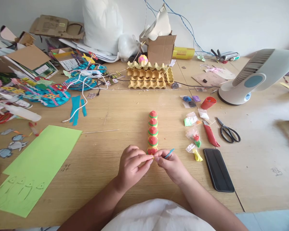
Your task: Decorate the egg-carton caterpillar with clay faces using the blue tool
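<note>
A strip of egg-carton cups (153,131), coloured red on top with green and yellow bands, lies lengthwise in front of me. At its near end my left hand (135,163) is closed, thumb and forefinger pinching a tiny yellow piece (153,157) that looks like modelling clay. My right hand (170,163) meets it there, its thumb and forefinger closed at the same yellow piece. A thin blue modelling tool (170,153) is held in the right hand, its end sticking out past the fingers. The fingers partly cover the nearest cup.
To the right lie bags of yellow clay (197,154) and green clay (189,120), a red cutter (210,134), scissors (228,131), a phone (218,170) and a fan (252,77). Green paper (45,160) lies left. Egg cartons (146,84) stand behind.
</note>
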`<state>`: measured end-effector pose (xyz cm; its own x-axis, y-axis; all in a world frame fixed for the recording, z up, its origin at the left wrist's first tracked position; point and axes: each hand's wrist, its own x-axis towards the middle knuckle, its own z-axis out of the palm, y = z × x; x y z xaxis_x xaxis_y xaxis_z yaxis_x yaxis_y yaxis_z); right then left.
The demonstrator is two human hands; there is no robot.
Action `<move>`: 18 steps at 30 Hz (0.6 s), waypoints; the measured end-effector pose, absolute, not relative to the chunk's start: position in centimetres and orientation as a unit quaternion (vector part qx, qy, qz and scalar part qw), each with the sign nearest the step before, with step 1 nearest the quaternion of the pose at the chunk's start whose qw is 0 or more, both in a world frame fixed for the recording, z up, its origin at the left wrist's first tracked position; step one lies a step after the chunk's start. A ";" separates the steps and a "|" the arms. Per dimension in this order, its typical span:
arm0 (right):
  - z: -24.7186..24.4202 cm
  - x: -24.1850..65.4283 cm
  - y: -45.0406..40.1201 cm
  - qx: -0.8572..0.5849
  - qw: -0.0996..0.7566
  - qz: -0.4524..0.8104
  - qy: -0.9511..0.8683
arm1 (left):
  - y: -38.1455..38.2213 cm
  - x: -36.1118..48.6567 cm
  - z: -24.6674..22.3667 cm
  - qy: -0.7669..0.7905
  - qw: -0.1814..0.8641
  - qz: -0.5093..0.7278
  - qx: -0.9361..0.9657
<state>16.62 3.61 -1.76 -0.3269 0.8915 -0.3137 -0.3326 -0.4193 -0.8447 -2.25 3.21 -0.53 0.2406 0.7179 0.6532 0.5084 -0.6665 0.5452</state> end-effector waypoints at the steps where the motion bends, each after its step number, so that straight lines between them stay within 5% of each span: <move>1: -1.8 16.6 3.6 -0.406 0.414 0.738 -0.344 | 3.2 -2.2 -0.5 0.393 0.112 0.474 0.780; 18: -1.4 16.6 3.7 -0.418 0.403 0.728 -0.364 | 3.3 -2.2 -0.5 0.401 0.103 0.474 0.777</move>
